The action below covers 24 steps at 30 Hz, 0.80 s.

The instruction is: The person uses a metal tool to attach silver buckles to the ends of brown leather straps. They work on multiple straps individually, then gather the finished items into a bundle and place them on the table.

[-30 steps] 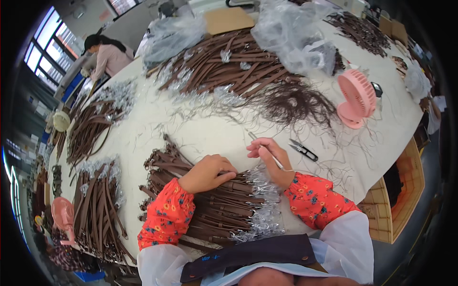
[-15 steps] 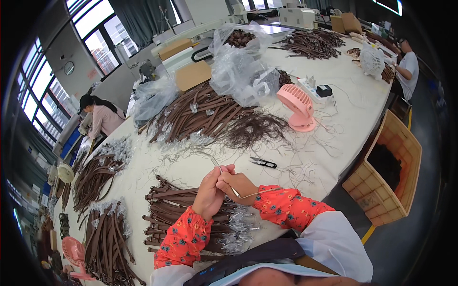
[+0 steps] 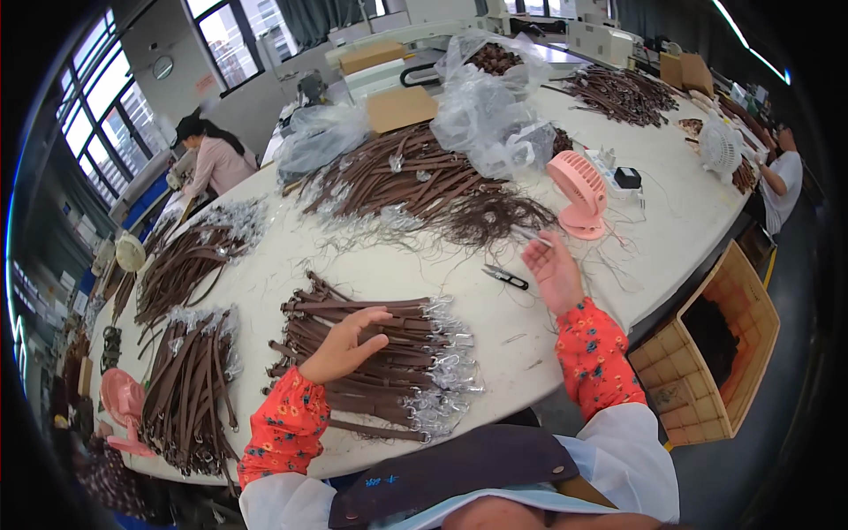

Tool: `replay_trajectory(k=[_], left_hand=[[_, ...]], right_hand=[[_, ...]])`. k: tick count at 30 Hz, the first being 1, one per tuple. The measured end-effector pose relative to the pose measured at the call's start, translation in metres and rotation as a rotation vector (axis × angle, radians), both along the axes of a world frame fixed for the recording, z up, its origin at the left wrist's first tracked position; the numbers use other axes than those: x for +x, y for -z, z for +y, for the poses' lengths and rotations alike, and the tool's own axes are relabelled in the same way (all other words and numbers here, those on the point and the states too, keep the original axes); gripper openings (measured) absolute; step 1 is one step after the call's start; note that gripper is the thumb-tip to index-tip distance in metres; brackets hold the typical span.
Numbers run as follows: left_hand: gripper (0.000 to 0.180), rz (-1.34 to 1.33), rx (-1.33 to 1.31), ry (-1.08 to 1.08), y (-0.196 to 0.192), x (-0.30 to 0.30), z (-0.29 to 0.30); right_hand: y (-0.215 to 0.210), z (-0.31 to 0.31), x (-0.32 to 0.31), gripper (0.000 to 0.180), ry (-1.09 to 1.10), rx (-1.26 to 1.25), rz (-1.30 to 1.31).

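Note:
My left hand (image 3: pixel 346 344) is open, fingers apart and bare, above a pile of brown straps (image 3: pixel 371 384) with clear plastic-wrapped metal clips at their right ends. Farther right, my right hand (image 3: pixel 556 276) is raised near a tangle of dark threads (image 3: pixel 499 218). A slim silvery tool (image 3: pixel 527 233) sticks out at its fingertips; blur and the fingers hide most of it. Small black thread snips (image 3: pixel 505 276) lie on the white table just left of that hand. Red flowered sleeves cover both forearms.
A pink fan (image 3: pixel 580 190) stands beyond my right hand, beside a power strip (image 3: pixel 609 168). More straps (image 3: pixel 397 172), plastic bags (image 3: pixel 486 115) and another strap bundle (image 3: pixel 190 384) lie around. A yellow crate (image 3: pixel 707 389) stands off the table's right edge. Two people work farther off.
My hands have parted from being together around the slim tool. The right one moved right and away with it; the left moved left, opening over the straps. The view has shifted slightly.

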State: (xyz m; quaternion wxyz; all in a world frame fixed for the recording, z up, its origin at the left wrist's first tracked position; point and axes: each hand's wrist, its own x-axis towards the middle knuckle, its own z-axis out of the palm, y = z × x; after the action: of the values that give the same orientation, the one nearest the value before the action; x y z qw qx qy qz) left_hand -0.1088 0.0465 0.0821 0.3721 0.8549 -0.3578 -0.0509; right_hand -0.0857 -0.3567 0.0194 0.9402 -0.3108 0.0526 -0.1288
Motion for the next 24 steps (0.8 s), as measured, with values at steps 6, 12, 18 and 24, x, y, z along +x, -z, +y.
replay_trajectory(k=[6,12,18,24], left_hand=[[0.038,0.29,-0.047,-0.372,-0.001,-0.055,0.09],[0.034,0.441,-0.134,-0.527,0.007,-0.117,0.152],[0.04,0.858,-0.362,-0.621,0.03,-0.179,0.179],[0.081,0.863,-1.158,-0.865,0.052,-0.194,0.131]], right_hand=[[0.058,-0.09,0.011,0.039,0.08,0.155,0.137],[0.057,-0.084,0.01,0.048,0.099,0.135,0.133],[-0.007,0.015,0.006,0.041,-0.153,-0.381,0.107],[-0.011,0.179,0.058,0.037,-0.74,-1.3,-0.34]])
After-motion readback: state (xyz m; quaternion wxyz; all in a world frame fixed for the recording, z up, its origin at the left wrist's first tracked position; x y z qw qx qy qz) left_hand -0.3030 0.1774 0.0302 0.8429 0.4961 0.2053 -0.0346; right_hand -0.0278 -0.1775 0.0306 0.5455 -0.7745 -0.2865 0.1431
